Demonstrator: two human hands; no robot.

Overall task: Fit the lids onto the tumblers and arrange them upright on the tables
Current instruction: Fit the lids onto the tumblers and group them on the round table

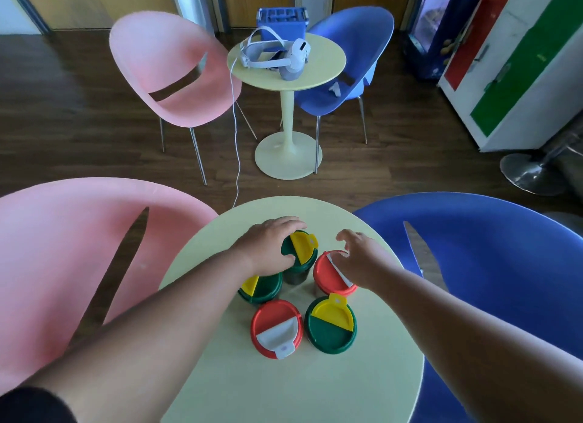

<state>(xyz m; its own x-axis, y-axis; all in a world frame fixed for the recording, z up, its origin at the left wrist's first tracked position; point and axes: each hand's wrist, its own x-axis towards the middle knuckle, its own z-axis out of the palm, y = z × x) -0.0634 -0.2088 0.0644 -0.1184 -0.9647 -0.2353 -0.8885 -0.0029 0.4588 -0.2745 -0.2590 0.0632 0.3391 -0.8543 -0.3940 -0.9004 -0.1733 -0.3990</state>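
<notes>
Five lidded plastic tumblers stand mid-table on the round pale yellow table. The left hand grips the far green-and-yellow-lidded tumbler. The right hand, fingers loose, hovers over the red-lidded tumbler. Next, I think, move them apart.

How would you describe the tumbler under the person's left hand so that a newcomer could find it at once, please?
Start at the near round pale-yellow table, between the big pink and blue chairs, where five lidded tumblers cluster. The one meant is the green-lidded tumbler at the far edge of the cluster, gripped by the left hand. Unlike the two other green lids, it is the farthest from the person.
</notes>
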